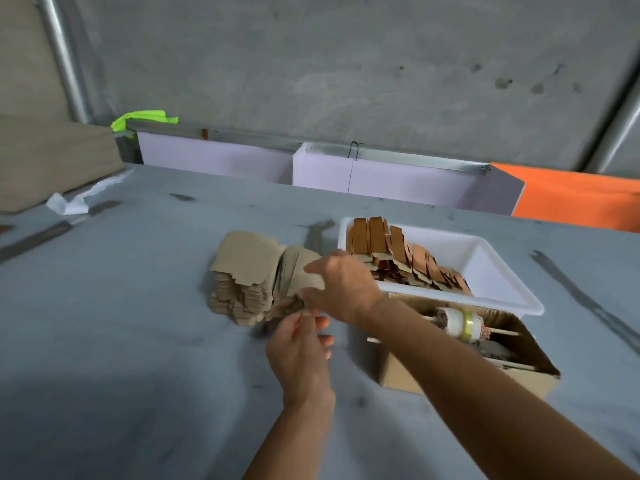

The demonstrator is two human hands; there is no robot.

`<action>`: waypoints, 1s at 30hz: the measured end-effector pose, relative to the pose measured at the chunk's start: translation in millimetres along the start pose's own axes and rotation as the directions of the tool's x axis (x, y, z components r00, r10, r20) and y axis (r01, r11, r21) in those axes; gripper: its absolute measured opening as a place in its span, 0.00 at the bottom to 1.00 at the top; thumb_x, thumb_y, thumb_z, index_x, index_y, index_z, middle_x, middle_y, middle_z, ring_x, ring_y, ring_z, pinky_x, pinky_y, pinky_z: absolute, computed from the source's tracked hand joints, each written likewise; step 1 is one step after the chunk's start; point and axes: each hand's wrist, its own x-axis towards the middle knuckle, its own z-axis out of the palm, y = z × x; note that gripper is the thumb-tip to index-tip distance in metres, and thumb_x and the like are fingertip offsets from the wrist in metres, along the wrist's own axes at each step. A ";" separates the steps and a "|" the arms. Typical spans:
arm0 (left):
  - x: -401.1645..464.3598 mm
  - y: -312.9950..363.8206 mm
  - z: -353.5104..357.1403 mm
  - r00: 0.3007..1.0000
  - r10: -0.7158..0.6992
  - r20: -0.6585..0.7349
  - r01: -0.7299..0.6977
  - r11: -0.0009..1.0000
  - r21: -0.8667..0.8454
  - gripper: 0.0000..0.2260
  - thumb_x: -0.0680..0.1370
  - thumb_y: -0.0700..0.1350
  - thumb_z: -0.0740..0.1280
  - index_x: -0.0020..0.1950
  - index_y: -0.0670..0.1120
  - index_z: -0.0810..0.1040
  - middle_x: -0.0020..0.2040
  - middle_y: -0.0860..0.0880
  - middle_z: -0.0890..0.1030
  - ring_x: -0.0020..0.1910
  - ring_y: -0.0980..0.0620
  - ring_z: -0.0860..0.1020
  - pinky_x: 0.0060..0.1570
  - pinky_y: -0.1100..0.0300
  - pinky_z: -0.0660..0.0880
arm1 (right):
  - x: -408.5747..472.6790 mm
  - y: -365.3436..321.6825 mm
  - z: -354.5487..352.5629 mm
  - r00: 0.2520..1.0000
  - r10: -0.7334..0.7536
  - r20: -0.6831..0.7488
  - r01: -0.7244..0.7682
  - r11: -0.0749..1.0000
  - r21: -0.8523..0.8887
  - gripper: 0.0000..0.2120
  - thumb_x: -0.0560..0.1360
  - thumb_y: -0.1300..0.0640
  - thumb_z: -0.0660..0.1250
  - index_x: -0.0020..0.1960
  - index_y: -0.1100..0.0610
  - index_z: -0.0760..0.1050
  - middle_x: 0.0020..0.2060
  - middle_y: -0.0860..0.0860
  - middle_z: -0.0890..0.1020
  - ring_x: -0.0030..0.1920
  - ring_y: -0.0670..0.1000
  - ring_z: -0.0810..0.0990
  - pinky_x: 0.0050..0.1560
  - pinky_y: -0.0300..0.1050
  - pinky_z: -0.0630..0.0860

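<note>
Blur right at the near corner of the stack [249, 271], where the hands meet, so the card edges there smear together. The left hand [298, 351] sits just in front of the stack, fingers curled and fingertips up at that smear; whether it actually pinches a card, I cannot tell. The right hand [346, 289] reaches in from the stack's right and covers that side, thumb on top and fingers below, clasping a sheaf of cards. The right forearm hides part of the carton [450, 382], right of the stack and nearer the camera. The tray [495, 265] sits right of the stack with brown boxes [394, 251] standing in it. Everything rests on a grey, streaked table [121, 323]. Beyond the stack are white panels [381, 174], then a concrete wall [346, 64].
</note>
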 end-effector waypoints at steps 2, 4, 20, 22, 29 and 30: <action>4.2 1.9 -8.8 0.999 0.006 -0.049 -0.007 1.000 -0.018 0.10 0.79 0.39 0.61 0.40 0.45 0.79 0.34 0.48 0.80 0.28 0.53 0.73 0.29 0.61 0.68 | 5.8 -13.3 13.7 0.999 -0.021 0.047 0.026 0.994 -0.109 0.13 0.78 0.51 0.61 0.56 0.59 0.75 0.50 0.54 0.79 0.55 0.53 0.75 0.50 0.43 0.70; 6.6 1.4 -16.2 0.996 0.003 -0.085 -0.005 1.000 -0.025 0.10 0.79 0.39 0.61 0.40 0.45 0.79 0.34 0.48 0.81 0.29 0.52 0.74 0.30 0.61 0.69 | 10.1 -21.8 27.0 0.996 -0.020 0.083 0.037 0.978 -0.206 0.10 0.79 0.57 0.59 0.56 0.60 0.75 0.52 0.56 0.79 0.55 0.55 0.76 0.49 0.43 0.70; 10.7 -8.6 -23.5 0.989 -0.011 -0.145 0.008 1.000 -0.022 0.08 0.79 0.39 0.61 0.44 0.44 0.79 0.39 0.46 0.81 0.32 0.52 0.75 0.33 0.60 0.71 | -3.5 -23.4 42.8 0.987 -0.157 -0.046 0.132 0.931 -0.341 0.07 0.79 0.64 0.57 0.54 0.62 0.72 0.47 0.57 0.79 0.49 0.57 0.77 0.39 0.46 0.66; 11.0 -9.0 -23.2 0.990 -0.011 -0.142 0.008 1.000 -0.023 0.09 0.79 0.39 0.62 0.42 0.45 0.79 0.38 0.46 0.81 0.32 0.51 0.75 0.32 0.60 0.71 | -5.7 -22.5 39.8 0.992 -0.120 -0.040 0.102 0.947 -0.304 0.08 0.78 0.65 0.56 0.54 0.62 0.73 0.48 0.57 0.79 0.50 0.57 0.77 0.40 0.47 0.66; 10.1 -10.3 -22.4 0.991 -0.010 -0.132 0.007 1.000 -0.024 0.08 0.79 0.38 0.61 0.46 0.41 0.79 0.38 0.45 0.80 0.31 0.51 0.74 0.32 0.59 0.70 | -23.2 -30.5 27.7 0.975 -0.075 -0.208 0.023 0.969 -0.245 0.06 0.73 0.68 0.62 0.48 0.64 0.75 0.39 0.58 0.80 0.39 0.58 0.80 0.33 0.45 0.66; 9.8 -10.2 -23.1 0.991 -0.004 -0.131 0.002 1.000 -0.022 0.08 0.79 0.38 0.61 0.45 0.41 0.79 0.37 0.45 0.80 0.31 0.51 0.74 0.32 0.59 0.70 | -27.0 -32.1 23.0 0.956 -0.063 -0.286 -0.007 0.971 -0.238 0.04 0.66 0.69 0.69 0.41 0.64 0.77 0.32 0.57 0.79 0.31 0.56 0.79 0.28 0.42 0.64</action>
